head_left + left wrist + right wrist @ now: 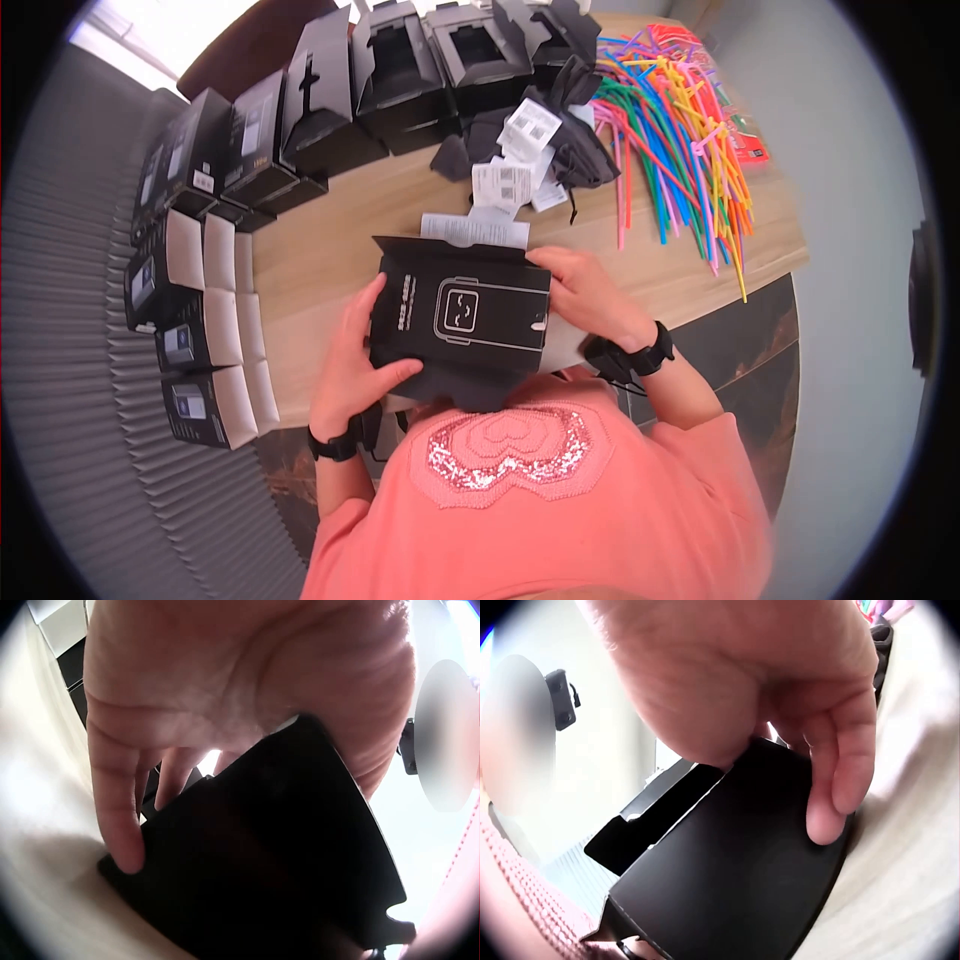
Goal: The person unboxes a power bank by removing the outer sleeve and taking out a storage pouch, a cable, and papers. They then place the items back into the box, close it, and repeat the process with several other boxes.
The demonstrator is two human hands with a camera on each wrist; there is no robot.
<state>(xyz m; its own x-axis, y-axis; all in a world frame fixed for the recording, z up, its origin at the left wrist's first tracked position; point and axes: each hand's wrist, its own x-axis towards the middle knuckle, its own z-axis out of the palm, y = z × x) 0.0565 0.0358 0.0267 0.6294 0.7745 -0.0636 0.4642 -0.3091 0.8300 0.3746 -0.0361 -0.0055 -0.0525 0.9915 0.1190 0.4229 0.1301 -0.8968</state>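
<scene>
The left hand (348,358) is gripping the left side of the black box (462,312), while the right hand (597,298) is holding its right end. The box is sitting between both hands, at the near edge of the desk (330,235).

From far away, in the right wrist view, I see the right hand (757,697) holding a smooth black cardboard box (742,840). Its bent fingers (855,769) touch one side. The box's left edge is open. I also see a pale tabletop (911,855) on the right and bumpy pink cloth (526,892) at the bottom left.
</scene>
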